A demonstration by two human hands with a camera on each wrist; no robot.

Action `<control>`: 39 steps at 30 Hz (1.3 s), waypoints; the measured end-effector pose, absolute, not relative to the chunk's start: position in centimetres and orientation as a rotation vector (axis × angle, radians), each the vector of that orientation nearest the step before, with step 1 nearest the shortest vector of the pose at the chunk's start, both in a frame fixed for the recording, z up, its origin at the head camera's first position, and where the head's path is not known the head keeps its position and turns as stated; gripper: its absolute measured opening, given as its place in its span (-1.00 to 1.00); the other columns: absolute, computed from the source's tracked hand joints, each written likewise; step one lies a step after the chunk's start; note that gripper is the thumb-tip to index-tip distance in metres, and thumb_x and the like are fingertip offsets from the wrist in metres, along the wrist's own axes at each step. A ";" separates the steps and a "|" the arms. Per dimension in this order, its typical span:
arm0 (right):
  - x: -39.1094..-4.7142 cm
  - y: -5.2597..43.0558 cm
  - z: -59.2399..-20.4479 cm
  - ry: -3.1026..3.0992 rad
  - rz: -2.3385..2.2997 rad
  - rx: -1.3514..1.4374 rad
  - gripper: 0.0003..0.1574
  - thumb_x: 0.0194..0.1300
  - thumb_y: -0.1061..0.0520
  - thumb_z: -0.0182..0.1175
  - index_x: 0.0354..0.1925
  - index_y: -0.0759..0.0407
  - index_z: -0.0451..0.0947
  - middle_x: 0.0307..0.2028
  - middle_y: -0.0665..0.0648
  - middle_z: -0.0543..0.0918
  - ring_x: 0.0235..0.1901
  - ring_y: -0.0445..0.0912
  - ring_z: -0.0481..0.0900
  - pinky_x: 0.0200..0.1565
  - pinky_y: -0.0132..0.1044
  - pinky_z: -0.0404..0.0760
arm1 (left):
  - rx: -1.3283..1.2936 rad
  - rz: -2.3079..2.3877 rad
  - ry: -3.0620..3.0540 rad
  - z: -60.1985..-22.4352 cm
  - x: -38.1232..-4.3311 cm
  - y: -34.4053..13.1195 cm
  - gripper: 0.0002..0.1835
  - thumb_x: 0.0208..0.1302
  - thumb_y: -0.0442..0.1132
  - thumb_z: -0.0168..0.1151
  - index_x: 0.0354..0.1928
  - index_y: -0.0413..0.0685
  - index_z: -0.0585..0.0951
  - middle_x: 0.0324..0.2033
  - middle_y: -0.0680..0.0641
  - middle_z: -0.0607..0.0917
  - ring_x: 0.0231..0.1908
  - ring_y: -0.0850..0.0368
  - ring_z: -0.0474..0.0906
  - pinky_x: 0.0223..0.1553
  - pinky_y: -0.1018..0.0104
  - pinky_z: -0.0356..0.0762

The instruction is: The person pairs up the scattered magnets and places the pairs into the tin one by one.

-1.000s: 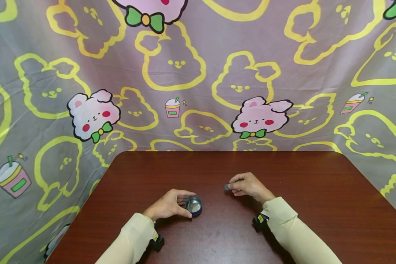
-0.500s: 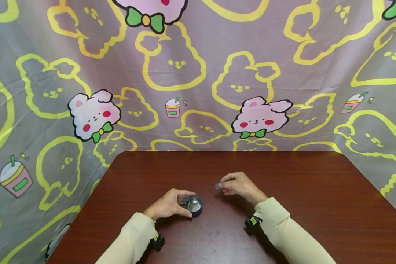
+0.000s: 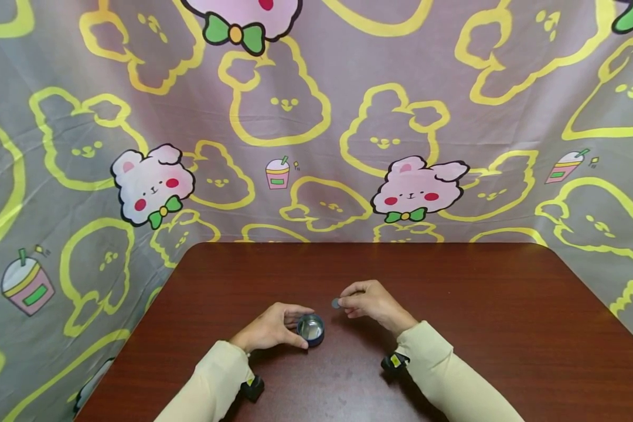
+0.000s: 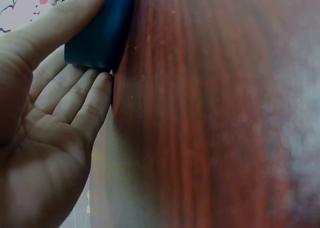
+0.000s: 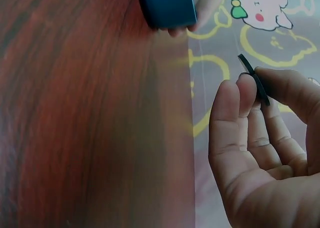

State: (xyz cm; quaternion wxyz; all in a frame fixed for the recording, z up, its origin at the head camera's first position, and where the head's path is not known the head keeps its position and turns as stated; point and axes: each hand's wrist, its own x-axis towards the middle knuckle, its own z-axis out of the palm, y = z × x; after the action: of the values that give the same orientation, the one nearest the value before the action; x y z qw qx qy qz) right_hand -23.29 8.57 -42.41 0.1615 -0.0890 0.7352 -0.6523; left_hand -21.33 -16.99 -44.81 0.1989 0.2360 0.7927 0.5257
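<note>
A small round dark-blue tin (image 3: 317, 341) with a shiny silvery inside stands open-topped on the table. My left hand (image 3: 269, 327) holds it from the left, the thumb on the near side and the fingers on the far side; the left wrist view shows the tin's blue wall (image 4: 100, 32) between them. A thin grey coin (image 3: 336, 303) is pinched between the thumb and fingertips of my right hand (image 3: 373, 305), above the table to the right of the tin and slightly beyond it. Edge-on, the coin (image 5: 263, 93) looks dark in the right wrist view.
The reddish-brown wooden table (image 3: 485, 316) has rounded far corners. Behind it and along both sides hangs a grey-pink curtain (image 3: 337, 58) printed with yellow outlines and rabbit faces. Each wrist carries a small black camera (image 3: 394, 361).
My right hand has moved left with the coin, closer to the tin. The left hand and the tin have stayed in place.
</note>
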 end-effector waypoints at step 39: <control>-21.7 4.8 -43.2 2.204 -1.704 -0.413 -0.81 0.03 0.21 0.38 -0.34 0.29 0.65 -0.48 0.10 0.67 -0.62 -0.12 0.52 -0.51 -0.19 0.60 | 0.645 1.503 2.177 -44.9 -21.5 -17.0 -0.34 -0.11 -0.39 0.48 0.14 -0.18 0.50 0.01 -0.10 0.61 0.05 0.06 0.51 0.07 0.20 0.44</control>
State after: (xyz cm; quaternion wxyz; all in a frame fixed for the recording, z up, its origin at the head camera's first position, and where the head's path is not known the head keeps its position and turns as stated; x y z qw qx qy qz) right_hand -21.75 4.82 -43.19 0.1620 -0.1448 0.7723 -0.5969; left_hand -21.47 -16.98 -44.90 0.2075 0.2316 0.7821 0.5400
